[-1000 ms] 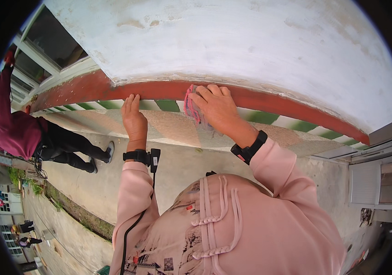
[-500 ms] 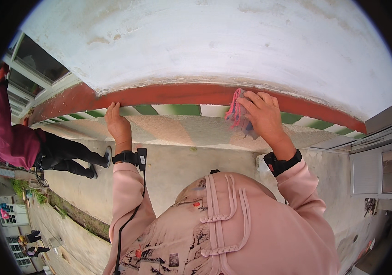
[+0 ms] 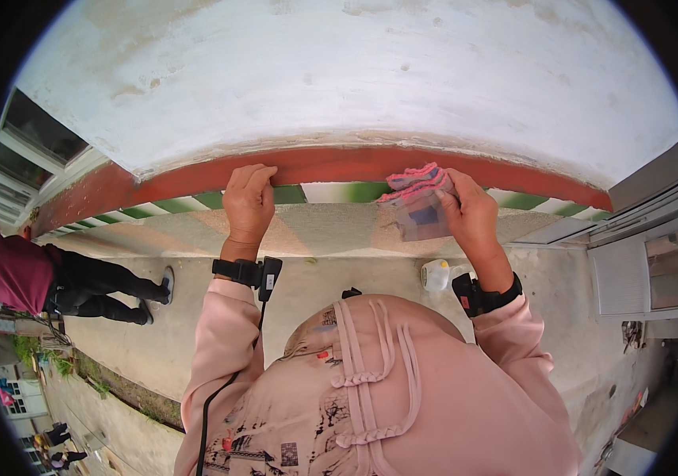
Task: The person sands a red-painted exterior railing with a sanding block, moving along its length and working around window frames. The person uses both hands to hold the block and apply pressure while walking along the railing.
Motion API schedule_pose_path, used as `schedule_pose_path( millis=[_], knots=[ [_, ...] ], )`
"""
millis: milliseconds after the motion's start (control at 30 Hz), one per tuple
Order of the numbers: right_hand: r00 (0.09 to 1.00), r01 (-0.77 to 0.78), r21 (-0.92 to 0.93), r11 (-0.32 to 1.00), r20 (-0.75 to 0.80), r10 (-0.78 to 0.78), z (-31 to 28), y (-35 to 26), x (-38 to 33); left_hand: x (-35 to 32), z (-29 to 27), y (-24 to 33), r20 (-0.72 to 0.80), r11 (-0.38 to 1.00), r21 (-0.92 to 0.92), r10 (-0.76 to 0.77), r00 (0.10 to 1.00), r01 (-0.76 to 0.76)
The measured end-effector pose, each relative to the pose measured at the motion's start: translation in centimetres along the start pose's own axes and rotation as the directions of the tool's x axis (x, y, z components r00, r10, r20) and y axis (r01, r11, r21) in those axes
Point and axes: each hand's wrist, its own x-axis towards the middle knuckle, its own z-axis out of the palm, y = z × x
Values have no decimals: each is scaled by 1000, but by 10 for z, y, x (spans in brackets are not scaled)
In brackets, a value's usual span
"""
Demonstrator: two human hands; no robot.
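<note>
Likely wiping step, upper centre: right hand pinches cloth at red ledge; left hand half-curled, apparently empty. Next probably needs cloth flattened.

1 head-worn fisheye looks down from close above.

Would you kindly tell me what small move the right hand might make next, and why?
Probably lay the cloth flatter on the red ledge: the right hand grips it by one side, and most of it shows off the red surface.
</note>
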Motion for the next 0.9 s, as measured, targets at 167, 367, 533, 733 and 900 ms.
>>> schedule_pose_path(
  millis=[167, 367, 533, 733, 900],
  knots=[
    [906, -421, 294, 858, 171, 386, -17, 23, -15, 10, 16, 0, -17, 997, -69, -22, 1000, 21],
    [752, -561, 678, 475, 177, 635, -54, 41, -33, 10, 28, -11, -64, 986, -131, -110, 992, 100],
    [763, -540, 70, 838, -380, 523, -114, 30, -32, 7, 31, -12, -70, 984, -133, -131, 989, 121],
    [892, -169, -409, 897, -450, -37, -72, 13, -19, 8, 29, -9, -69, 991, -107, -90, 994, 83],
    [988, 91, -454, 886, -74, -139, 6, 18, -23, 8, 27, -10, -34, 995, -76, -67, 997, 64]
  ],
)
